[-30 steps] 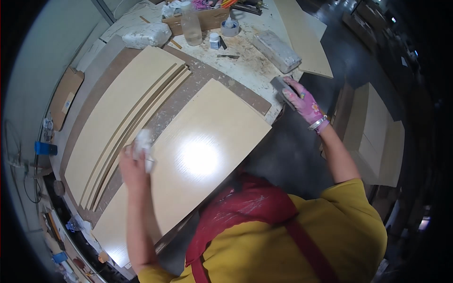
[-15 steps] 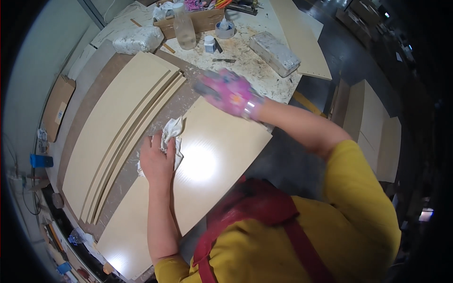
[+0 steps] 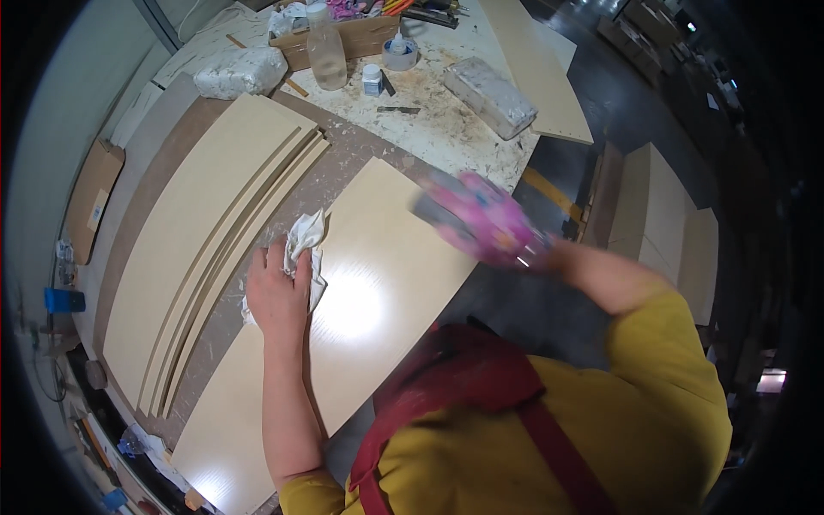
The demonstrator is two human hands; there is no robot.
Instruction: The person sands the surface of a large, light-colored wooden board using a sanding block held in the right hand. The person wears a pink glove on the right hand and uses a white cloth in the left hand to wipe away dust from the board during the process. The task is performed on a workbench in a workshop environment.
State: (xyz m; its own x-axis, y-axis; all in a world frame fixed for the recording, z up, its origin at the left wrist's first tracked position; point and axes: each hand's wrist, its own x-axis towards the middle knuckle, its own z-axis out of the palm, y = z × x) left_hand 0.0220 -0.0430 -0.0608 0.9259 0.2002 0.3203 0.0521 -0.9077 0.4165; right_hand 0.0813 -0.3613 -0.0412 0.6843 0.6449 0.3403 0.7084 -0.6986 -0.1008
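A pale wood-coloured panel [image 3: 386,232] lies slantwise in front of me, with a bright light reflection on its surface. My left hand [image 3: 279,292], bare, is closed on a crumpled white cloth [image 3: 302,249] and rests on the panel near its far long edge. My right hand [image 3: 485,219] wears a pink flowered glove with greyish finger parts. It is over the panel's right end, by the near corner. Motion smears its fingers, and I cannot tell whether they touch the panel or hold anything.
A stack of similar panels [image 3: 206,232] lies beyond the worked panel. On the stained table [image 3: 429,77] stand a clear bottle [image 3: 326,51], a small white bottle [image 3: 372,80], a tape roll [image 3: 400,56] and a wrapped block [image 3: 491,96]. Open cardboard boxes [image 3: 652,206] stand at right.
My right hand has swept right and toward me, from the panel's far right corner to its near one. My left hand and the cloth stay in place on the panel.
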